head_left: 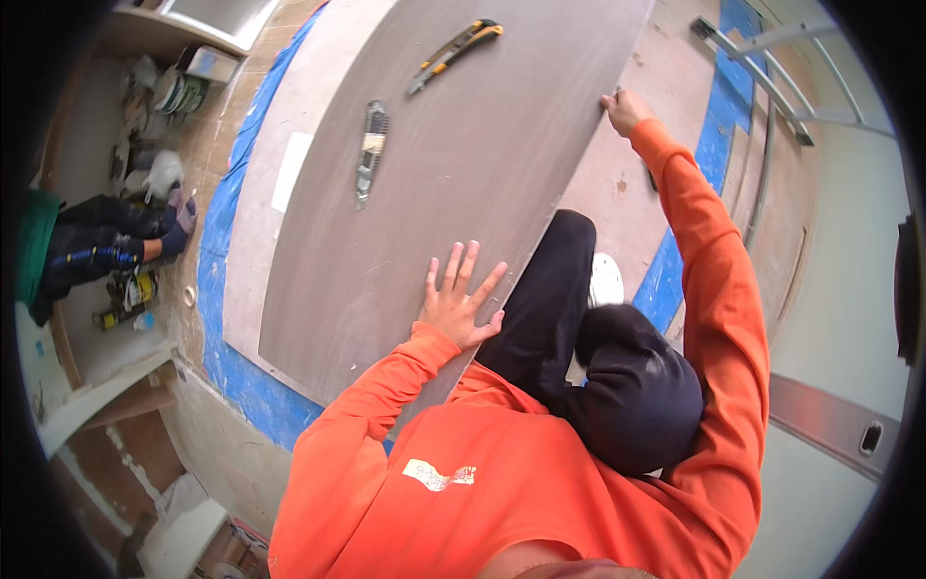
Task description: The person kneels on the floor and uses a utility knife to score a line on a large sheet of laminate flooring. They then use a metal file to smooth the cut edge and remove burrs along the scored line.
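Left hand splayed on panel, right hand curled at its edge.

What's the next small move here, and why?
I'd probably have the left hand lift the grey cutter off the panel: that hand is spread flat, the cutter lies loose ahead of it near the yellow knife, and the right hand is at the panel's edge.
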The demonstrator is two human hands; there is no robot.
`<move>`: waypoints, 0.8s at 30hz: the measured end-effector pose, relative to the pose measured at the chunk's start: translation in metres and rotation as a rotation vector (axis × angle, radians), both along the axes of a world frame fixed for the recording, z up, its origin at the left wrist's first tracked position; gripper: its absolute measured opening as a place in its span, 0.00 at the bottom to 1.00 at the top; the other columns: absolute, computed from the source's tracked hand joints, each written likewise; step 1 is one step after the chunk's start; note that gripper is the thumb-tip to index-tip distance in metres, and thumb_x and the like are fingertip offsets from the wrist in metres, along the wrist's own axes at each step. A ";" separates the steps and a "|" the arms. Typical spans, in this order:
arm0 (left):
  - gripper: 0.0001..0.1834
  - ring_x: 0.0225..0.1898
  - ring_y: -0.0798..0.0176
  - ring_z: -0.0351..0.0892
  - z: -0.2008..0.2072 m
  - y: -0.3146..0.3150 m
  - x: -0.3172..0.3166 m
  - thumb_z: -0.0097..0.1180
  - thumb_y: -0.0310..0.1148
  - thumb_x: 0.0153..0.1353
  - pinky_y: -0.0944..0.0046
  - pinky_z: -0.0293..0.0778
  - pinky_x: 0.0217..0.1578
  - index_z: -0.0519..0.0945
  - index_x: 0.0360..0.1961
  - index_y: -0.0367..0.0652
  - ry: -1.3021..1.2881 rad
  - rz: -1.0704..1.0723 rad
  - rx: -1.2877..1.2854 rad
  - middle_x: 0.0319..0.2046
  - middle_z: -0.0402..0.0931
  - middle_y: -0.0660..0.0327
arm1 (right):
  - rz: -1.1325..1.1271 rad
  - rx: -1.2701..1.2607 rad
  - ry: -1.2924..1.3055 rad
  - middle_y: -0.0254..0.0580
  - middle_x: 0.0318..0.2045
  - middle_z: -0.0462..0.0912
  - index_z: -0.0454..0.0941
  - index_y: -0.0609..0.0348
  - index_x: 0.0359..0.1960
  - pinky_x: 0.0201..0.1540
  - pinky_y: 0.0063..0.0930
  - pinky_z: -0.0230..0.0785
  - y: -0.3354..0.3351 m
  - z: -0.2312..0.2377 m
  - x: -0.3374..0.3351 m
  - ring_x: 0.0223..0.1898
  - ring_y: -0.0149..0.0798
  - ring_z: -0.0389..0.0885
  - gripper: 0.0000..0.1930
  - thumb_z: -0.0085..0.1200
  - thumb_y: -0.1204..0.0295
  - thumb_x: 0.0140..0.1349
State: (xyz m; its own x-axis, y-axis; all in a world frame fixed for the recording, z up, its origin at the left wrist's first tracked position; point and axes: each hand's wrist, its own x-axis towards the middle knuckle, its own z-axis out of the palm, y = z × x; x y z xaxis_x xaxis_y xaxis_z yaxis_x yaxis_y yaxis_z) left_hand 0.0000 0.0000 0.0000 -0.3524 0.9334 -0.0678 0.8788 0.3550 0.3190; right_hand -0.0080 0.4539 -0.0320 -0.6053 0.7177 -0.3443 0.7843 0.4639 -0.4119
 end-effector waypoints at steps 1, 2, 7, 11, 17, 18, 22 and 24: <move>0.42 0.75 0.45 0.41 -0.005 0.004 0.000 0.54 0.59 0.55 0.33 0.41 0.67 0.59 0.72 0.69 0.021 0.010 0.011 0.75 0.44 0.50 | 0.190 0.342 -0.037 0.57 0.36 0.83 0.77 0.60 0.39 0.46 0.46 0.74 -0.012 0.021 -0.008 0.39 0.59 0.82 0.19 0.48 0.54 0.69; 0.42 0.75 0.45 0.41 -0.011 0.006 0.001 0.54 0.58 0.54 0.33 0.41 0.67 0.60 0.72 0.69 0.035 0.015 0.023 0.75 0.44 0.50 | 0.300 0.362 0.000 0.57 0.35 0.83 0.76 0.60 0.40 0.45 0.46 0.73 -0.027 0.048 -0.018 0.39 0.59 0.81 0.18 0.48 0.55 0.69; 0.42 0.76 0.46 0.40 0.010 -0.011 -0.006 0.53 0.59 0.55 0.31 0.44 0.67 0.58 0.72 0.70 -0.005 0.018 -0.044 0.75 0.43 0.51 | 0.771 0.533 0.537 0.47 0.46 0.80 0.74 0.54 0.50 0.49 0.39 0.74 -0.114 0.080 -0.111 0.49 0.48 0.79 0.13 0.53 0.70 0.64; 0.42 0.75 0.46 0.43 0.005 -0.011 -0.005 0.55 0.58 0.53 0.32 0.44 0.66 0.60 0.71 0.69 -0.004 0.024 -0.008 0.75 0.45 0.52 | 1.107 0.863 0.214 0.37 0.54 0.75 0.71 0.35 0.60 0.61 0.51 0.63 -0.152 0.065 -0.180 0.58 0.43 0.74 0.20 0.51 0.64 0.66; 0.42 0.74 0.46 0.47 0.010 0.000 0.006 0.56 0.58 0.53 0.34 0.45 0.67 0.63 0.70 0.66 -0.021 0.028 0.015 0.73 0.50 0.52 | 1.179 0.645 0.272 0.40 0.48 0.80 0.69 0.43 0.60 0.54 0.50 0.72 -0.131 0.046 -0.160 0.51 0.48 0.80 0.18 0.43 0.62 0.70; 0.41 0.74 0.46 0.47 0.006 0.006 0.005 0.56 0.57 0.53 0.35 0.45 0.67 0.64 0.70 0.65 -0.031 0.038 0.058 0.73 0.50 0.52 | 1.123 0.494 0.302 0.42 0.47 0.81 0.69 0.45 0.60 0.51 0.49 0.74 -0.126 0.050 -0.152 0.49 0.51 0.81 0.17 0.41 0.63 0.70; 0.39 0.73 0.46 0.48 0.012 0.049 -0.010 0.57 0.53 0.56 0.37 0.45 0.67 0.66 0.69 0.60 -0.038 0.087 0.135 0.72 0.52 0.51 | 0.526 0.255 0.549 0.54 0.43 0.82 0.68 0.51 0.57 0.43 0.48 0.75 -0.081 0.057 -0.112 0.44 0.57 0.81 0.16 0.40 0.65 0.72; 0.37 0.73 0.47 0.48 0.002 0.110 -0.019 0.57 0.51 0.57 0.38 0.45 0.68 0.66 0.69 0.59 -0.030 0.047 0.206 0.72 0.53 0.53 | 0.283 0.388 0.574 0.55 0.41 0.83 0.68 0.49 0.58 0.43 0.50 0.74 -0.003 0.030 -0.095 0.42 0.61 0.81 0.16 0.38 0.63 0.72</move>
State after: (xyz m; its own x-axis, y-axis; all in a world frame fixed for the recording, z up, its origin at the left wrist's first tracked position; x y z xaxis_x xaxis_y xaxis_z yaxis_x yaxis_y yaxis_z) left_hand -0.0188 0.1102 0.0024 -0.3964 0.9113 0.1118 0.8517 0.3196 0.4152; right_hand -0.1034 0.4507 -0.0023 -0.7929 0.5138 0.3276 0.3247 0.8112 -0.4863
